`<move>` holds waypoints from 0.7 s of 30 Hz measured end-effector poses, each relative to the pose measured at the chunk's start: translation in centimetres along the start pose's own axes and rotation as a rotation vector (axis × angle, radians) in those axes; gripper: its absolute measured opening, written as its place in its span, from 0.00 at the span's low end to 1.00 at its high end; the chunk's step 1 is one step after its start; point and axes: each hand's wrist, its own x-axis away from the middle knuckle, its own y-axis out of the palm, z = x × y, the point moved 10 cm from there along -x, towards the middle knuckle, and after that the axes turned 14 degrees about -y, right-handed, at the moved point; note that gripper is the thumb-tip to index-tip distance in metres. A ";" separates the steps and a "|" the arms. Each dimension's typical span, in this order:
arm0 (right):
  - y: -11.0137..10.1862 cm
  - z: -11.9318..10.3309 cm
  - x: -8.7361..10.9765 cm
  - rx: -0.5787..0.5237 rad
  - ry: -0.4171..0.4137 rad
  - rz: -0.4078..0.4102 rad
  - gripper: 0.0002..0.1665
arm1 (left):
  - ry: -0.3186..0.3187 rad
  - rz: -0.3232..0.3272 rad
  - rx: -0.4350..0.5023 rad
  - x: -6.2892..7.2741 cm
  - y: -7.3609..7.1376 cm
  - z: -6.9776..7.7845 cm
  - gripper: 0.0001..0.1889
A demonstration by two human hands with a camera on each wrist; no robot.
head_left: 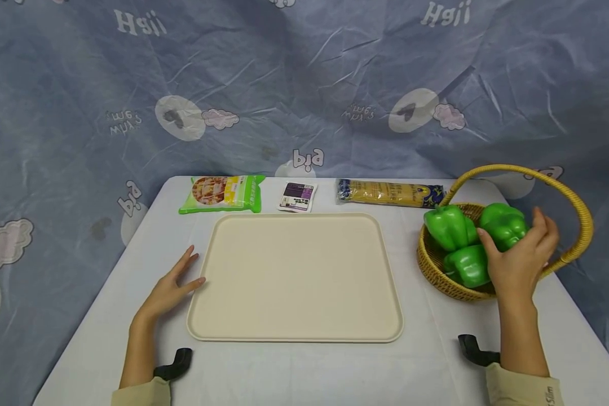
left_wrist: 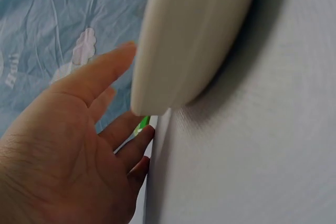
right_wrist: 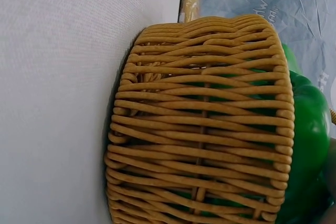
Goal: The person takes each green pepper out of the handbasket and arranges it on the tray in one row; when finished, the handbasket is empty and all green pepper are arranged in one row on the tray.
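Observation:
A woven basket [head_left: 433, 276] with a tall arched handle stands on the right of the table and holds green bell peppers [head_left: 449, 225]. My right hand [head_left: 520, 262] is over its right side, thumb and fingers spread about the rear right bell pepper [head_left: 502, 223]; firm contact cannot be made out. In the right wrist view the basket wall [right_wrist: 202, 124] hides most of the peppers, and the hand barely shows. My left hand [head_left: 164, 290] is at the left edge of a beige tray [head_left: 294, 276], fingers extended, thumb by the rim [left_wrist: 173, 51], holding nothing.
Along the table's back lie a green food bag [head_left: 225, 193], a small white and purple packet [head_left: 298, 197] and a long yellow packet of noodles [head_left: 391, 193]. A grey-blue printed cloth [head_left: 284, 84] hangs behind the white-covered table [head_left: 304, 372].

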 end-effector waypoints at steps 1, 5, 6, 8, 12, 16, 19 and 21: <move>0.1 0.1 0.0 -0.002 0.017 -0.006 0.51 | 0.001 -0.006 -0.012 0.0 0.1 -0.1 0.44; 0.4 0.6 0.2 -0.012 0.071 -0.029 0.52 | -0.007 -0.029 -0.045 -0.1 0.6 -0.4 0.41; 0.5 0.7 0.3 -0.013 0.075 -0.032 0.52 | -0.011 -0.032 -0.050 0.0 0.6 -0.4 0.41; 0.5 0.8 0.3 -0.015 0.080 -0.034 0.51 | -0.014 -0.039 -0.049 0.0 0.7 -0.5 0.40; 0.4 1.0 0.3 -0.014 0.089 -0.028 0.50 | -0.014 -0.053 -0.045 0.1 0.9 -0.5 0.39; 0.5 1.3 0.3 -0.010 0.104 -0.034 0.48 | -0.014 -0.057 -0.049 0.2 1.0 -0.4 0.39; 0.7 1.3 0.4 -0.004 0.114 -0.044 0.46 | -0.020 -0.051 -0.060 0.3 0.9 -0.5 0.38; 0.7 1.4 0.4 -0.002 0.119 -0.046 0.45 | -0.022 -0.050 -0.069 0.3 0.9 -0.5 0.37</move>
